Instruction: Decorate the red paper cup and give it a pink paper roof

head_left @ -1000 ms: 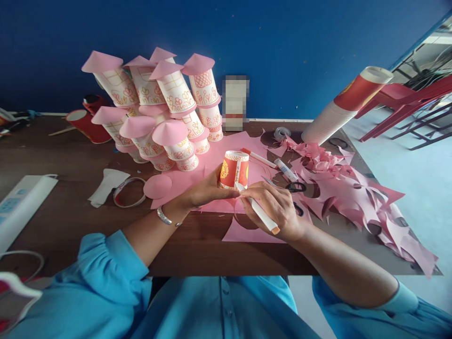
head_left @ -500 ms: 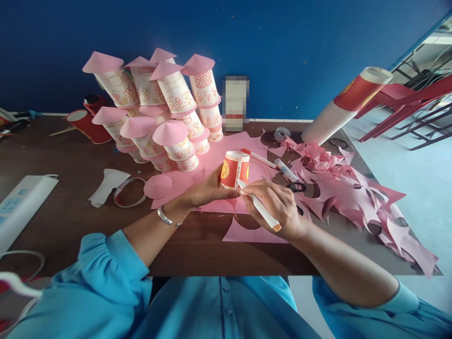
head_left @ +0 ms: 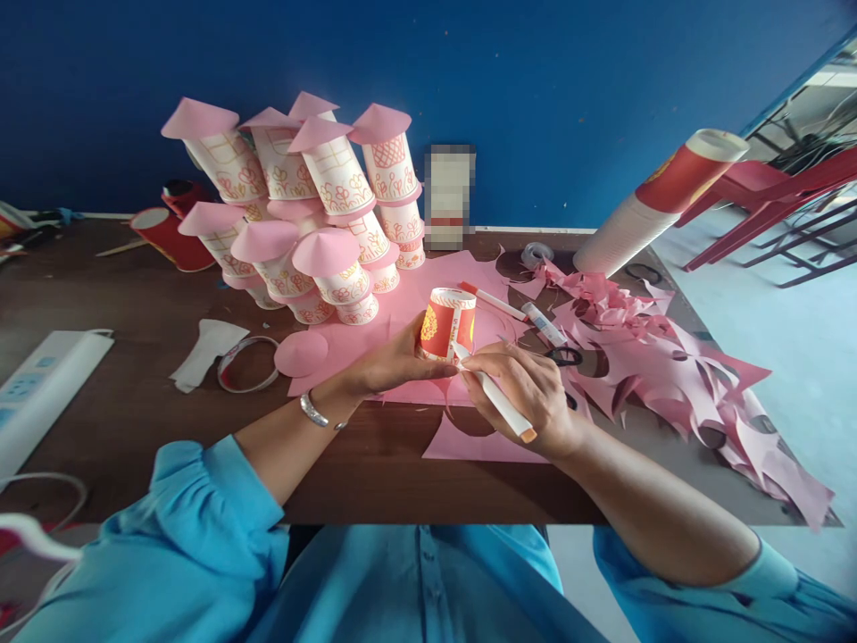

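Note:
A red paper cup with yellow print and a white strip down its side is held by my left hand, thumb along its lower edge. My right hand grips a white marker with an orange end, its tip against or very near the cup's lower side. Pink paper lies under both hands. Beyond the cup rest a red-and-white marker and a glue stick. Black-handled scissors lie partly hidden beside my right hand.
Stacked paper-cup towers with pink cone roofs stand at the back left. Pink paper scraps cover the right side. A tall stack of cups leans at the back right. A tape roll and a power strip lie left.
The whole view has shifted very slightly. Both hands keep their hold on the cup and the marker, with no other clear movement.

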Available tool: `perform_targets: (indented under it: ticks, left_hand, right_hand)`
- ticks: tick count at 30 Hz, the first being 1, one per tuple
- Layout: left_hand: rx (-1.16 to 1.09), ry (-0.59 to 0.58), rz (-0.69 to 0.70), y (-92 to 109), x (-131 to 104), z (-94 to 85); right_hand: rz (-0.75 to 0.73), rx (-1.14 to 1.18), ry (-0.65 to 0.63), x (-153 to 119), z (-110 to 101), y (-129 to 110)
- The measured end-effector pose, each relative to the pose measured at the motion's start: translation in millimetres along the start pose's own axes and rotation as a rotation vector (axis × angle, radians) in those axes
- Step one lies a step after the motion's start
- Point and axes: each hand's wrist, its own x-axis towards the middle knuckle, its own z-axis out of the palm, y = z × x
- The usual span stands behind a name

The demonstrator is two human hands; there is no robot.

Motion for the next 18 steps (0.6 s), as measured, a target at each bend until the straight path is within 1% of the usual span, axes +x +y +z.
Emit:
perform_targets:
  ticks: [10,14,18]
  left_hand:
    - [-0.005,-0.005,-0.043,-0.3,0.0,0.8]
    - [-0.008,-0.016,-0.036,0.4,0.6,0.9]
    - [0.009,-0.001,-0.047,-0.8,0.4,0.1]
  right_hand:
    - [0.0,0.008,0.006,2.8,0.9,-2.2]
    - [0.003,0.028,0.016,2.8,1.3,-1.0]
    - [0.003,0.031,0.023,3.3,-0.1,0.0]
